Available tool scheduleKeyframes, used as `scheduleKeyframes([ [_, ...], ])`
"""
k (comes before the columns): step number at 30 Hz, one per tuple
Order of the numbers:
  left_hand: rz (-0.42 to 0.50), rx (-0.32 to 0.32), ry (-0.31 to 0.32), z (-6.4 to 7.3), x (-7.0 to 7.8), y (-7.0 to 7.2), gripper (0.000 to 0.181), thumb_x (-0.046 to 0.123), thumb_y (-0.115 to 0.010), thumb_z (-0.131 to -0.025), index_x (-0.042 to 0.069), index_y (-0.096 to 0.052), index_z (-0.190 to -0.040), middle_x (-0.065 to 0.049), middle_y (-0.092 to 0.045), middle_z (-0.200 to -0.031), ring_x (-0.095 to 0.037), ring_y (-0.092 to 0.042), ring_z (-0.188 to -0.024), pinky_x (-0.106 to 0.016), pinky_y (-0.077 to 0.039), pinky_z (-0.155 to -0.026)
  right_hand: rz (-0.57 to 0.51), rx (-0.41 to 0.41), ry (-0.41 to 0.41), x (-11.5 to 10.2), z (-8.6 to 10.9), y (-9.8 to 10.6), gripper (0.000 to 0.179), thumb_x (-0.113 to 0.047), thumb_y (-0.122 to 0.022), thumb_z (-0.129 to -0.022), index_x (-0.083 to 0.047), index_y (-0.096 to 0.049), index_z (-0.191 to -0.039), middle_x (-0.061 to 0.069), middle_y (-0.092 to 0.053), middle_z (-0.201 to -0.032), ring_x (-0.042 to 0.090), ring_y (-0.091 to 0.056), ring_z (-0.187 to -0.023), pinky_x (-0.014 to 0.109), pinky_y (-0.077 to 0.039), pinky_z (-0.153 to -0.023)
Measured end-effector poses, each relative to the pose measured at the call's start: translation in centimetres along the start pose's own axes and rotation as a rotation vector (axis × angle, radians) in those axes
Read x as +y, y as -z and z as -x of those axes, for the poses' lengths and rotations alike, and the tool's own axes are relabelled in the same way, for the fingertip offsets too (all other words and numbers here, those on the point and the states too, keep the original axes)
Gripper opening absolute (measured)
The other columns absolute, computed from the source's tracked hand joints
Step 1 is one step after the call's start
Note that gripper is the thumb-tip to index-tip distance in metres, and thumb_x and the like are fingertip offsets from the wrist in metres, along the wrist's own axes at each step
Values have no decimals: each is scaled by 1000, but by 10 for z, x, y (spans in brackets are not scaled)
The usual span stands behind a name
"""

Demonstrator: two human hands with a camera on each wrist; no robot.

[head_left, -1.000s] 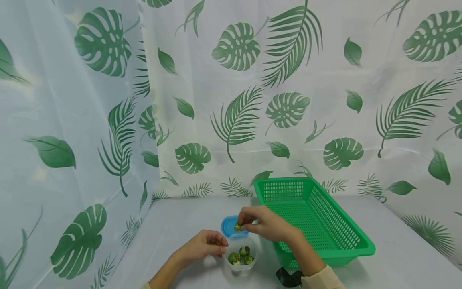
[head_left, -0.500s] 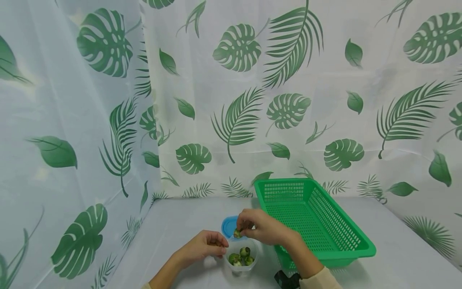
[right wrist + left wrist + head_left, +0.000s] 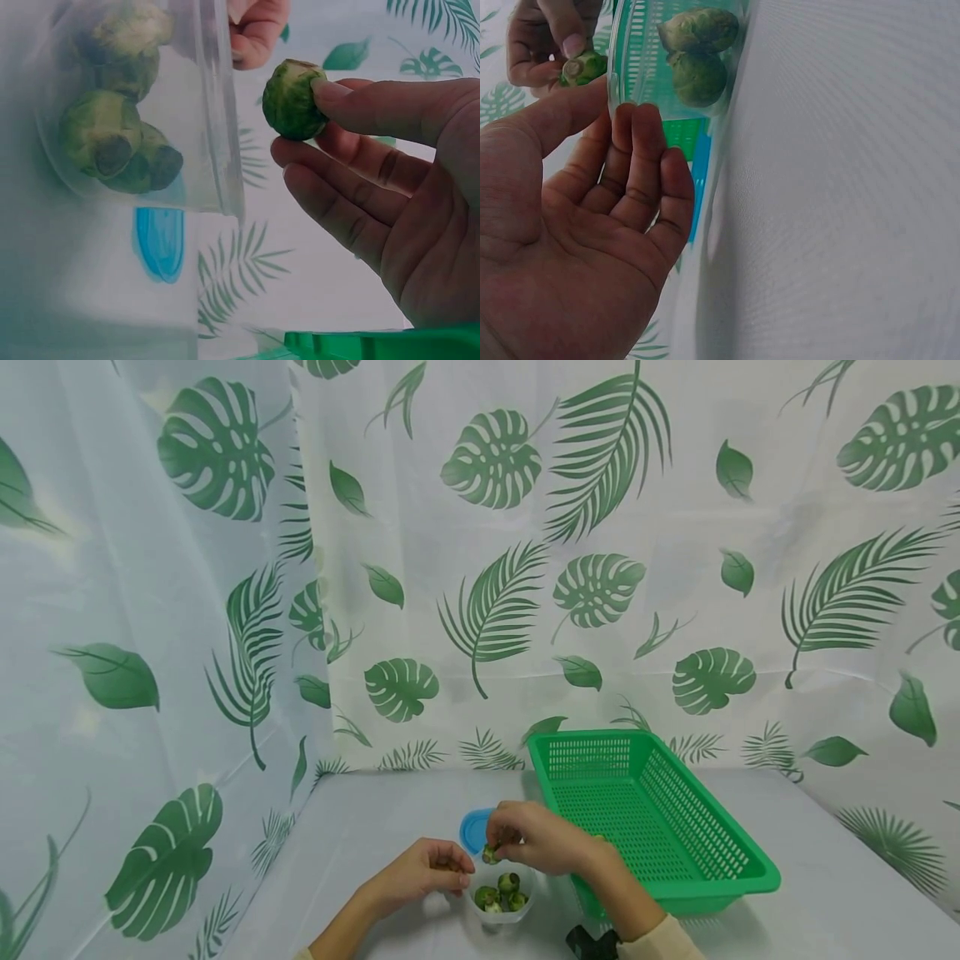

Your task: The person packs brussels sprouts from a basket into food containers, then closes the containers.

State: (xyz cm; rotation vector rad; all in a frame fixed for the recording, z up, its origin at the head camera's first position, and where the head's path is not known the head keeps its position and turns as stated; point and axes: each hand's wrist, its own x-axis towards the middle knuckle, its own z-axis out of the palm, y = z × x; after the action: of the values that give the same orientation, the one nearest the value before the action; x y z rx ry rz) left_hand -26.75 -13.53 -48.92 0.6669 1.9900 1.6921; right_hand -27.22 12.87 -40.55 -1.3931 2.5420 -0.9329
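My right hand (image 3: 542, 837) pinches a Brussels sprout (image 3: 294, 101) between thumb and fingers, above the back rim of a clear plastic tub (image 3: 501, 916). Its pale cut stem end (image 3: 573, 69) faces the left wrist camera. Inside the tub lie several more Brussels sprouts (image 3: 508, 883). At the tub's left side, my left hand (image 3: 420, 872) holds the rim, with the thumb at the edge and the fingertips (image 3: 646, 120) against the outer wall. Behind the tub, a round blue lid (image 3: 474, 832) is partly covered by the right hand.
A large green plastic basket (image 3: 738, 887) with slotted walls stands to the right, under and beyond the right forearm. A black object (image 3: 592, 941) is by the right sleeve. White leaf-printed sheeting (image 3: 517, 710) rises behind and to the left of the white table (image 3: 375, 806).
My right hand has come down and slightly nearer with the Brussels sprout, closer to the tub's opening. The left hand and the tub stay where they were.
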Motion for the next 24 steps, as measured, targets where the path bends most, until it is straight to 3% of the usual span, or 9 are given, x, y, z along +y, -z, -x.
scheduleKeyframes([
  [5, -2, 2, 0, 1, 1, 0, 31, 14, -71, -98, -10, -67, -118, 1, -71, -96, -13, -68, -85, -31, -60, -80, 51, -4, -6, -1, -2, -3, 12, -3, -72, -96, -15, -71, -95, 0, -65, -96, 0, -57, -84, 21, -54, -74],
  [12, -1, -2, -5, 1, 1, 0, 32, 13, -71, -98, -11, -67, -119, 1, -71, -96, -12, -69, -85, -31, -60, -80, 65, -34, -45, -3, -4, -9, 14, -2, -73, -94, -16, -71, -93, -4, -65, -95, 0, -60, -86, 20, -55, -75],
  [24, 2, -6, -13, 1, 1, 0, 31, 12, -69, -99, -11, -66, -120, 1, -71, -96, -13, -68, -85, -30, -60, -80, 122, -68, -81, -4, -8, -15, 14, -6, -76, -94, -17, -70, -88, -9, -68, -85, -2, -57, -73, 19, -52, -66],
])
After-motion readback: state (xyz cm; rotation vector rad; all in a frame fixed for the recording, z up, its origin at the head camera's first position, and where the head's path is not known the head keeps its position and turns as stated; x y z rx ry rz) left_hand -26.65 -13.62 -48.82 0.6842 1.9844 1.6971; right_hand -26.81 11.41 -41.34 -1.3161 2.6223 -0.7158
